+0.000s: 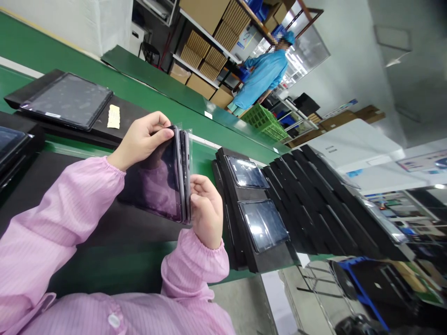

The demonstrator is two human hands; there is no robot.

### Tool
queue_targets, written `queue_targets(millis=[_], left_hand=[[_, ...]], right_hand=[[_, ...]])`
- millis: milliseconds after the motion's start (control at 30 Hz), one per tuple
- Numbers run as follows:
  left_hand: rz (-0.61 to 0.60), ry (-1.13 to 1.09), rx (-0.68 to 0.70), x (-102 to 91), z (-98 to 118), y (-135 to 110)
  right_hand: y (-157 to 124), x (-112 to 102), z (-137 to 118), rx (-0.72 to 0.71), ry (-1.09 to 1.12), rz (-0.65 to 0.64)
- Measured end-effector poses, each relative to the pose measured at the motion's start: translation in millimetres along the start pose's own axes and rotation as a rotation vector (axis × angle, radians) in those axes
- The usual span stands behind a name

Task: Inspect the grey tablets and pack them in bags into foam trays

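Observation:
A small stack of dark tablets (pixel 160 186) stands tilted on edge between my hands, with clear film sticking out at its far side. My left hand (pixel 143 139) grips the top corner, thumb on the glossy screen. Low on the right side, my right hand (pixel 206 209) has its fingers closed against the stack's edge. Beneath the tablets lies a black foam tray (pixel 101 228). To the left, another tablet (pixel 70 100) rests on a black tray next to a yellow paper label (pixel 113 116).
Black trays (pixel 253 195) holding two tablets lie to the right, and stacked black trays (pixel 314 204) lean beyond them. A green bench (pixel 139 100) runs across. Behind it, a person in blue (pixel 263 74) stands near shelves of cartons (pixel 206 51) and a green crate (pixel 264 122).

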State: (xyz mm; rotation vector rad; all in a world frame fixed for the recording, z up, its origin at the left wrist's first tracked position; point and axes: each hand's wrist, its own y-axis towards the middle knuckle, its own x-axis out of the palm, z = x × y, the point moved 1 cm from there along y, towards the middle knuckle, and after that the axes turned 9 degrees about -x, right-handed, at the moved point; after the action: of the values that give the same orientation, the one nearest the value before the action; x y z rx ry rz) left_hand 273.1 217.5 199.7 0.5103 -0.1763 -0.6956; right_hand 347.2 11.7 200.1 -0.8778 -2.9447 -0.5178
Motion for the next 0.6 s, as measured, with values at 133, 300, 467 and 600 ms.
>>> queue_targets(millis=[133, 300, 467, 600], left_hand=[[-0.035, -0.006, 0.029, -0.4, 8.4, -4.5], [-0.107, -0.025, 0.038, 0.6, 16.9, -10.7], [-0.133, 0.002, 0.044, 1.9, 24.2, -15.3], [-0.131, 0.039, 0.05, 2.4, 27.6, -17.7]], right_hand=[[-3.3, 3.5, -6.7, -0.01, -0.055, -0.053], [-8.5, 8.1, -14.0, -0.001, -0.104, -0.156], [-14.2, 6.8, -15.6, -0.007, -0.1, -0.22], [-17.3, 6.0, -16.1, 0.006, -0.121, -0.245]])
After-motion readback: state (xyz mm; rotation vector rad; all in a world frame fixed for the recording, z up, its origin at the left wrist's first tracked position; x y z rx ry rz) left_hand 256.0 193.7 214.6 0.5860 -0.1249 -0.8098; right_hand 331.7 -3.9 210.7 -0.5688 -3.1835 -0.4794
